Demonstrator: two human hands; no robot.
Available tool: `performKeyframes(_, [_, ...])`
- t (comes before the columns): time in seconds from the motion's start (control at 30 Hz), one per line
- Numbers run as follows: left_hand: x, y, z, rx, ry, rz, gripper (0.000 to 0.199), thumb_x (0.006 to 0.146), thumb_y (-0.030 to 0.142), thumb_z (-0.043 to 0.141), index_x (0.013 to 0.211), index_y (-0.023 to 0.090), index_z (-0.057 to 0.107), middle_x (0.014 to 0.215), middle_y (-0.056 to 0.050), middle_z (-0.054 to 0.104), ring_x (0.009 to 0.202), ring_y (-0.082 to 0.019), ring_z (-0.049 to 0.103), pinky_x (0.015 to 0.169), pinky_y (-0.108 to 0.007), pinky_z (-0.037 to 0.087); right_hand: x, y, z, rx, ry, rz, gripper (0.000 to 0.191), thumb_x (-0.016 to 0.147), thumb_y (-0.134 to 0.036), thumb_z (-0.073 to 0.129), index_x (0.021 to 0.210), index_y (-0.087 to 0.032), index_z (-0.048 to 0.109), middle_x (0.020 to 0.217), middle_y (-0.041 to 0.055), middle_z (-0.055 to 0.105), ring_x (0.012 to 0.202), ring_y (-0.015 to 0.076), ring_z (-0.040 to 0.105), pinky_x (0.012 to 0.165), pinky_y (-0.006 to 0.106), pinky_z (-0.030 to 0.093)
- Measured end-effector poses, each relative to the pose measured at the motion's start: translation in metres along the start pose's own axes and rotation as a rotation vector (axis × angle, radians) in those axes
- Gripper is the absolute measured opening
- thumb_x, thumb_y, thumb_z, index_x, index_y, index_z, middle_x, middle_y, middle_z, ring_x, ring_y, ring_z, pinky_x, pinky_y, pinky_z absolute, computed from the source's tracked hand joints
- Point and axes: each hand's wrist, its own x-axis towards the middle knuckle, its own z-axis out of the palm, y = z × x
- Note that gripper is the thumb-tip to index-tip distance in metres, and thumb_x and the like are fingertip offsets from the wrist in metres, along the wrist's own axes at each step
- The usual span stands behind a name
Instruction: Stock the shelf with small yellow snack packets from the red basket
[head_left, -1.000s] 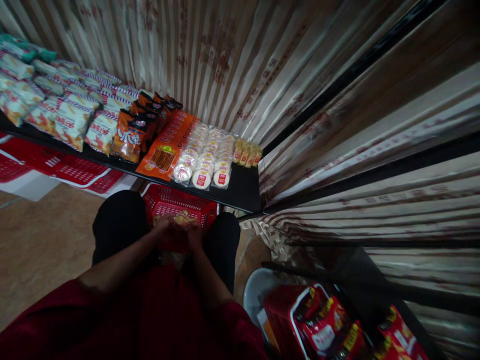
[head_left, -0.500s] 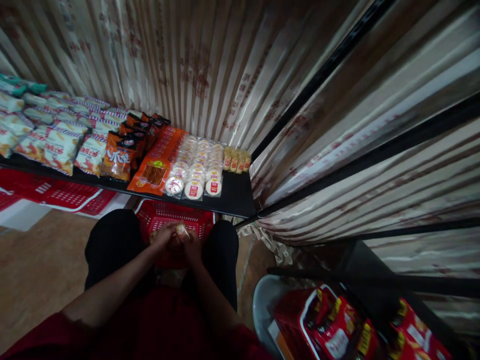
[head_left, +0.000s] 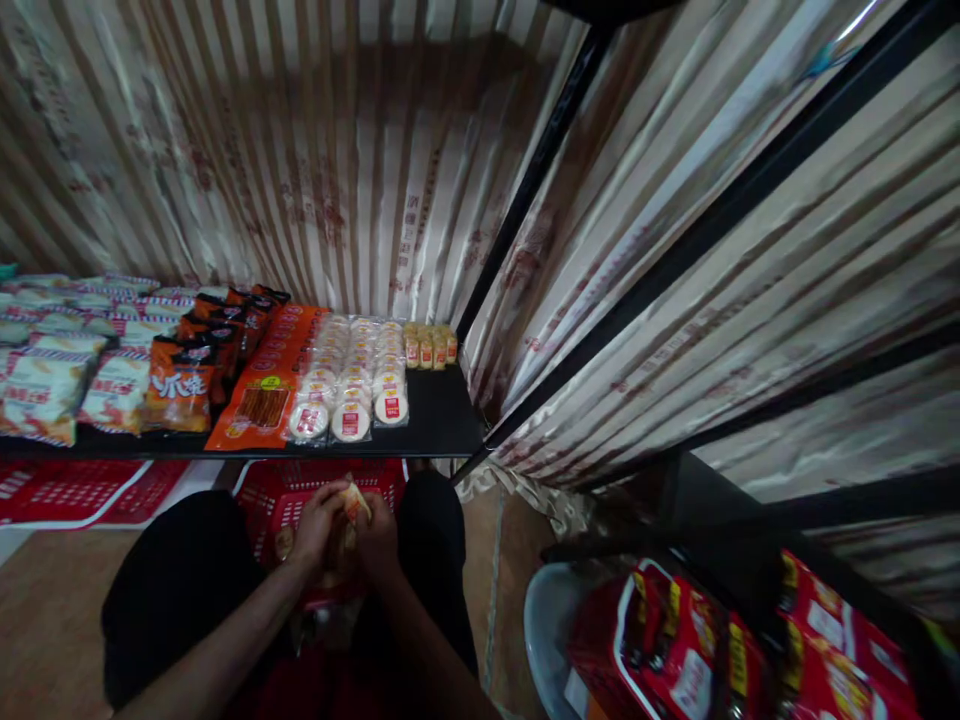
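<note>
Between my knees, over a red plastic basket [head_left: 262,500], both hands meet on a small wrapped snack [head_left: 355,500] in a pale yellow wrapper with orange-red print. My left hand [head_left: 319,525] pinches it from the left, and my right hand [head_left: 377,540] grips its right side. More small tan packets [head_left: 285,541] lie in the basket, partly covered by my hands. On the shelf in front, several similar small yellow packets [head_left: 430,347] stand in short rows at the right end. Beside them are rows of round white packaged snacks [head_left: 350,420].
The black shelf [head_left: 442,415] also carries a flat orange packet [head_left: 259,400], orange-black bags [head_left: 178,390] and white snack bags [head_left: 116,390]. A black metal post [head_left: 525,190] rises at its right end, before striped curtains. At lower right, red bags [head_left: 686,650] fill a basket by a grey tub [head_left: 544,620].
My view has turned right and tilted up, so the shelf sits lower and further left. The small packet remains between both hands, now held more upright.
</note>
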Motion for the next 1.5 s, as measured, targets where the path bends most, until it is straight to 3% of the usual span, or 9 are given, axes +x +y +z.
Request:
performKeyframes(0.17, [-0.019,0.018,0.019,-0.036,0.127,0.154,0.026,0.052,0.029,0.065,0.075,0.016,0.063,0.077,-0.002,0.066,0.076,-0.017,0.061,0.071,-0.028,0.048,0.005,-0.011,-0.014,0.065,0.04,-0.071,0.021,0.08,-0.021,0.042,0.09,-0.019,0.06,0.081,0.0032,0.067,0.074,0.0153,0.062,0.067,0.024,0.047])
performKeyframes(0.33, [-0.029,0.03,0.039,-0.08,0.078,0.107,0.032,0.059,0.027,0.063,0.089,0.019,0.056,0.085,-0.002,0.066,0.079,-0.018,0.064,0.071,-0.03,0.051,0.014,-0.016,-0.033,0.099,0.091,-0.16,0.022,0.081,-0.022,0.043,0.092,-0.02,0.061,0.082,0.0023,0.067,0.074,0.015,0.062,0.068,0.024,0.048])
performKeyframes(0.53, [-0.015,0.032,0.06,-0.089,0.045,0.13,0.039,0.056,0.027,0.067,0.091,0.018,0.055,0.094,-0.004,0.064,0.092,-0.019,0.061,0.084,-0.034,0.048,0.029,-0.02,-0.057,0.082,0.168,-0.176,0.025,0.081,-0.022,0.043,0.095,-0.02,0.063,0.086,0.0029,0.068,0.078,0.0153,0.063,0.071,0.024,0.049])
performKeyframes(0.97, [0.004,0.047,0.128,0.046,-0.106,0.252,0.023,0.06,0.021,0.059,0.083,0.017,0.06,0.085,-0.003,0.065,0.083,-0.016,0.06,0.083,-0.033,0.047,0.065,-0.012,-0.109,-0.077,0.265,-0.103,0.032,0.086,-0.03,0.041,0.101,-0.015,0.066,0.097,0.0109,0.062,0.085,0.0175,0.06,0.081,0.029,0.049])
performKeyframes(1.17, [0.023,0.05,0.153,0.069,-0.114,0.248,0.029,0.059,0.013,0.055,0.087,0.018,0.06,0.088,-0.003,0.064,0.085,-0.016,0.059,0.083,-0.031,0.047,0.087,-0.008,-0.116,-0.051,0.318,-0.064,0.034,0.086,-0.033,0.044,0.103,-0.014,0.066,0.098,0.012,0.06,0.08,0.0156,0.059,0.071,0.026,0.051])
performKeyframes(1.5, [0.042,0.043,0.178,0.088,-0.179,0.246,0.034,0.061,0.011,0.056,0.094,0.017,0.059,0.099,-0.006,0.062,0.092,-0.016,0.057,0.088,-0.033,0.045,0.114,-0.002,-0.125,-0.088,0.338,-0.032,0.032,0.085,-0.029,0.046,0.104,-0.015,0.067,0.097,0.0109,0.061,0.075,0.0135,0.059,0.071,0.024,0.049])
